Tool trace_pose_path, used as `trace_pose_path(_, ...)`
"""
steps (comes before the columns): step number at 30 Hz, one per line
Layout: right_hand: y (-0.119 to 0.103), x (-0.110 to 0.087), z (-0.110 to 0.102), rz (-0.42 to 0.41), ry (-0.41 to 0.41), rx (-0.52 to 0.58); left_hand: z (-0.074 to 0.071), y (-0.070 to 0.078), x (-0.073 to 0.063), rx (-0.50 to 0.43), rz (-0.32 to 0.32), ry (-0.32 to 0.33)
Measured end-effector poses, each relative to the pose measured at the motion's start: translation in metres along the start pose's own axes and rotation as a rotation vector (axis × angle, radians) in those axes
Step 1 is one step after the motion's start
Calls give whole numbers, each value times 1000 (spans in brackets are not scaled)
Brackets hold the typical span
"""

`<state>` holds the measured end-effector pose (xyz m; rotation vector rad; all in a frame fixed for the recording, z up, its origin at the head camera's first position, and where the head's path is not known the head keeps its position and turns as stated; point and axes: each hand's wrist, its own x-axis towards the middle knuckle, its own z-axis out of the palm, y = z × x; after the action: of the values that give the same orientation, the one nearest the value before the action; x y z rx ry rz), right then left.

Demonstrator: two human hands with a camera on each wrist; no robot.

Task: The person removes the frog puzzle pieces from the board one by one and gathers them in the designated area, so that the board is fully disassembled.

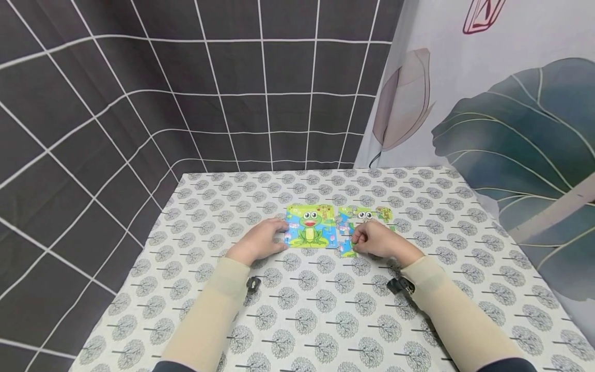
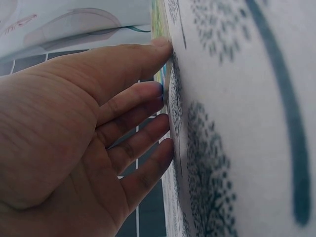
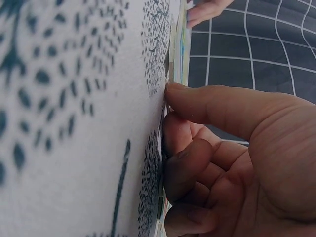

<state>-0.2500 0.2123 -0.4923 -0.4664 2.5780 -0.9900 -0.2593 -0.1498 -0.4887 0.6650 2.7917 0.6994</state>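
Observation:
A frog picture board [image 1: 310, 227], bright green and blue, lies flat on the cloth-covered table. At its left edge is my left hand [image 1: 265, 238], fingers loosely extended and the thumb tip at the near corner; the left wrist view shows this thumb [image 2: 123, 61] against the board's side. To the right lies a second frog picture made of jigsaw pieces [image 1: 364, 214], with gaps between some of them. My right hand [image 1: 377, 239] bends over it, its thumb [image 3: 212, 103] and index finger pinching a jigsaw piece [image 1: 347, 248] low on the table. The hand hides part of this picture.
A white tablecloth [image 1: 307, 310] with grey tree prints covers the table. Behind it hangs a dark curtain [image 1: 288, 108] with white grid lines, and on the right a pale curtain [image 1: 502, 124] with large leaves. Both wrists carry small black straps.

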Motion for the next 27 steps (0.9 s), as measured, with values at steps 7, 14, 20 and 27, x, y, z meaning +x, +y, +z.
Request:
trace_pose_path(7, -1, 0, -1, 1, 1, -4, -1, 0, 0, 0, 3, -3)
trace_pose_path(14, -2, -1, -2, 9, -4, 4, -2, 2, 0, 0, 11, -2)
trace_pose_path(20, -3, -1, -2, 5, -4, 6, -2, 2, -1, 7, 13, -2)
trace_pose_path(27, -7, 0, -7, -1, 3, 6, -2, 3, -1, 1, -6, -4)
